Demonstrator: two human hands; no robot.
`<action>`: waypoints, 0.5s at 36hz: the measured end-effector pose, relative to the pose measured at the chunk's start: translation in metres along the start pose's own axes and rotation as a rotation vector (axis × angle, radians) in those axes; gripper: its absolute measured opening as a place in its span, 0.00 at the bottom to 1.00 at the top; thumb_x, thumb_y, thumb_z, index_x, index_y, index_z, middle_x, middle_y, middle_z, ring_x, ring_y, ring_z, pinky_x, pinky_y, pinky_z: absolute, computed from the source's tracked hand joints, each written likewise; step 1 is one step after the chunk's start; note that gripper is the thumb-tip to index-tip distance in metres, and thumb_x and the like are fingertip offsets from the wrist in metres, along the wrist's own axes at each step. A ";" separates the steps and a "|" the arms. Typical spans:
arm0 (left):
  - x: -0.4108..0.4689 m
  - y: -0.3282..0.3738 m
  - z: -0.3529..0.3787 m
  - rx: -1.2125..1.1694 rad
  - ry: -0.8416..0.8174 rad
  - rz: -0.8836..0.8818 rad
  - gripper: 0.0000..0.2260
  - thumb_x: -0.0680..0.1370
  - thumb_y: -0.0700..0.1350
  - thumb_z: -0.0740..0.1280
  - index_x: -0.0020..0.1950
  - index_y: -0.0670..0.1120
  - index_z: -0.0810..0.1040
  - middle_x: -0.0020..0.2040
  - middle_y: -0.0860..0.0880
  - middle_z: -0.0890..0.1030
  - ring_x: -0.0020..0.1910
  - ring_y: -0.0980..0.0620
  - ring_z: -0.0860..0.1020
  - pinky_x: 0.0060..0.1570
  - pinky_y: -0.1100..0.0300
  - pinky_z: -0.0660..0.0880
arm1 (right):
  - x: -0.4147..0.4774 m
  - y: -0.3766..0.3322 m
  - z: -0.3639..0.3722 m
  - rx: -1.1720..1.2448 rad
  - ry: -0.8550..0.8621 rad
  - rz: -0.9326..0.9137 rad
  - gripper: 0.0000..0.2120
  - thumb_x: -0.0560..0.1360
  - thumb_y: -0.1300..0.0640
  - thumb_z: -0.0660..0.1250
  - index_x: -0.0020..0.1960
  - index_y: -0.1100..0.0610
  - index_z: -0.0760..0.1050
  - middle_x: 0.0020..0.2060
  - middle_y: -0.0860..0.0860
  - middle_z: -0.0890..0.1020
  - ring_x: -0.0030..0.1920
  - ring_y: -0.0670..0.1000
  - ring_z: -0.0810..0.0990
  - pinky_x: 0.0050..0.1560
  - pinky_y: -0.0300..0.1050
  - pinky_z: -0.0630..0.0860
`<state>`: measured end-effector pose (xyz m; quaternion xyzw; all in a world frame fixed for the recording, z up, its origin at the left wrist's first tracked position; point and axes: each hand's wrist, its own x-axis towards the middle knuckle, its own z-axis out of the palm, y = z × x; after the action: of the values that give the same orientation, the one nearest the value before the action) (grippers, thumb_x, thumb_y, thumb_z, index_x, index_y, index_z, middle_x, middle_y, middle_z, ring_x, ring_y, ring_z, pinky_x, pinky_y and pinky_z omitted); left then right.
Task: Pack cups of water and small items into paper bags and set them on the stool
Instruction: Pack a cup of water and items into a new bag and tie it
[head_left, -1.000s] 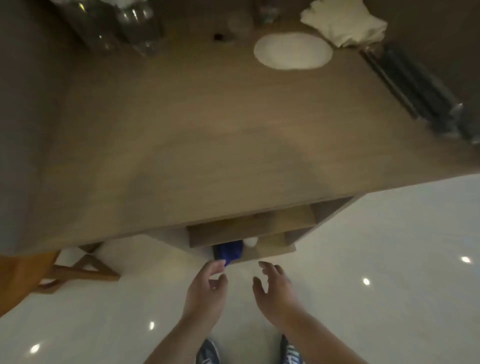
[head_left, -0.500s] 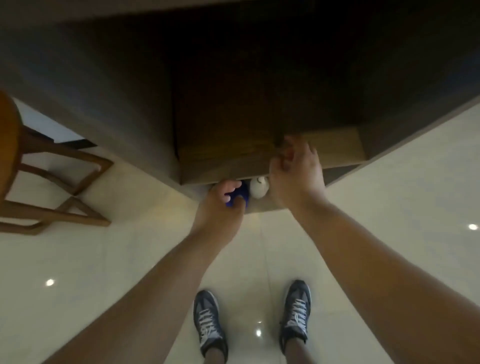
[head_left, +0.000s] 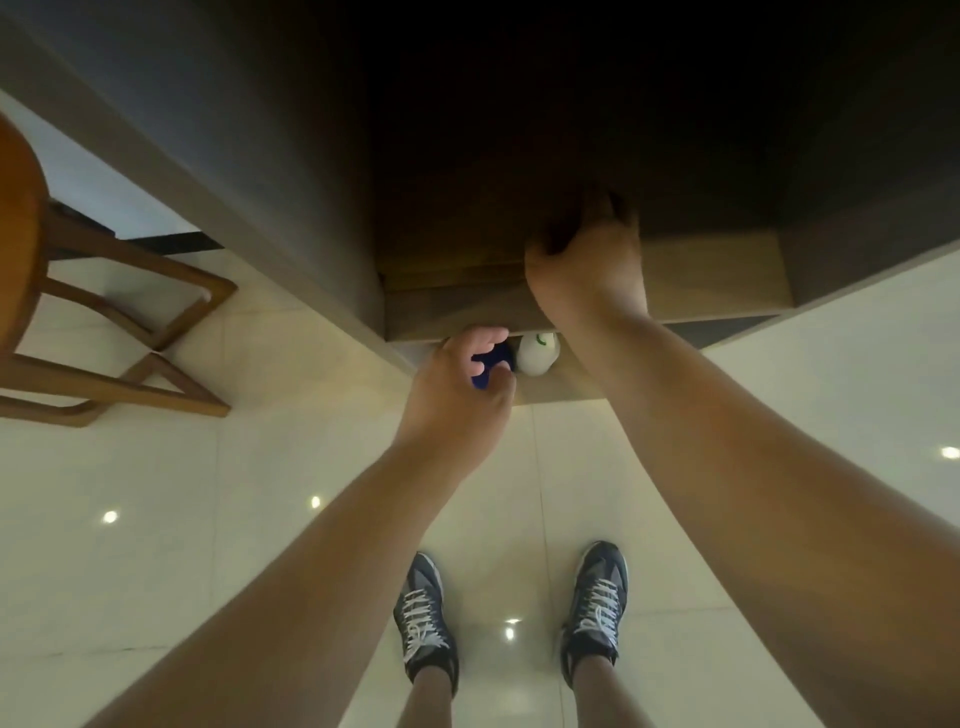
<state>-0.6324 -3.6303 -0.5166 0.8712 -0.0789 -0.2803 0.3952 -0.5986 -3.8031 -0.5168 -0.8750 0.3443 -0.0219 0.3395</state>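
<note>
I look down under the wooden table at its two shelves. My left hand reaches into the lower shelf, and its thumb and fingers curl round a small blue item. A white item with a green mark lies just right of the blue one. My right hand reaches into the dark upper shelf; its fingers curl inward there and their tips are lost in shadow. Whether they hold anything is not visible.
A wooden stool stands on the glossy tiled floor at the left, its orange seat at the frame's edge. The table's underside fills the top of the view. My two dark sneakers are below.
The view has dropped from the tabletop to under the table. My left hand has closed round the blue item, and my right hand has gone deeper into the upper shelf.
</note>
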 end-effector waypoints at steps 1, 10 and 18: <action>0.000 0.000 0.000 0.005 0.000 0.007 0.16 0.84 0.48 0.64 0.71 0.61 0.73 0.69 0.61 0.77 0.63 0.60 0.76 0.46 0.73 0.70 | -0.001 -0.001 0.001 0.002 0.012 0.003 0.36 0.79 0.48 0.69 0.83 0.55 0.60 0.78 0.58 0.64 0.74 0.61 0.70 0.70 0.51 0.74; 0.001 0.001 -0.001 -0.032 0.012 0.027 0.16 0.83 0.49 0.65 0.70 0.61 0.74 0.67 0.61 0.78 0.61 0.59 0.78 0.49 0.69 0.75 | -0.008 -0.012 -0.007 0.128 0.200 -0.016 0.22 0.70 0.46 0.65 0.62 0.51 0.78 0.61 0.52 0.77 0.62 0.57 0.76 0.57 0.50 0.76; 0.003 -0.003 -0.006 -0.255 0.055 -0.098 0.15 0.83 0.44 0.62 0.65 0.58 0.80 0.61 0.60 0.83 0.55 0.59 0.83 0.50 0.61 0.83 | -0.005 -0.003 -0.044 0.448 0.082 0.206 0.14 0.78 0.63 0.64 0.51 0.43 0.76 0.51 0.46 0.80 0.48 0.46 0.80 0.42 0.34 0.76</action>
<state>-0.6269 -3.6256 -0.5175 0.8241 0.0111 -0.2831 0.4905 -0.6123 -3.8234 -0.4802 -0.7365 0.4319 -0.0982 0.5112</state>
